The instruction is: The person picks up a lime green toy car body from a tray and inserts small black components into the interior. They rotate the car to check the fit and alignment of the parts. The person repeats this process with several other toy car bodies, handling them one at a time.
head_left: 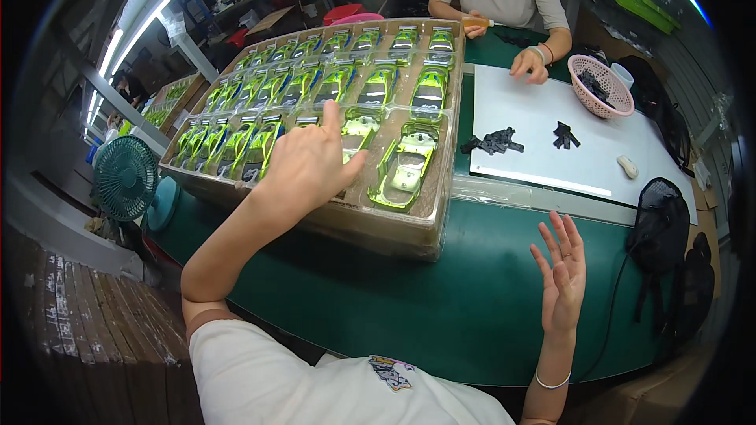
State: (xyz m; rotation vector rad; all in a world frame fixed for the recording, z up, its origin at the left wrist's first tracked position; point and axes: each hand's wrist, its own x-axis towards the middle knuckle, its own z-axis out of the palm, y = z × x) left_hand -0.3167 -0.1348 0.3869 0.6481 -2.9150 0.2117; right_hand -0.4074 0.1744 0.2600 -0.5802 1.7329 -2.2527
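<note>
Leaving bare worktop [480, 291] beside tray [394, 232] edge. Pointing left hand [307, 159] over car shells [406, 176], grip unclear; spreading right hand [563, 271] wide, well apart.

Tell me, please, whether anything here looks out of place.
Yes: at the near right corner of the tray, one green car shell shows its pale inside, as does its neighbour beside the left hand. They seem upside down, because other shells show their tops.
</note>
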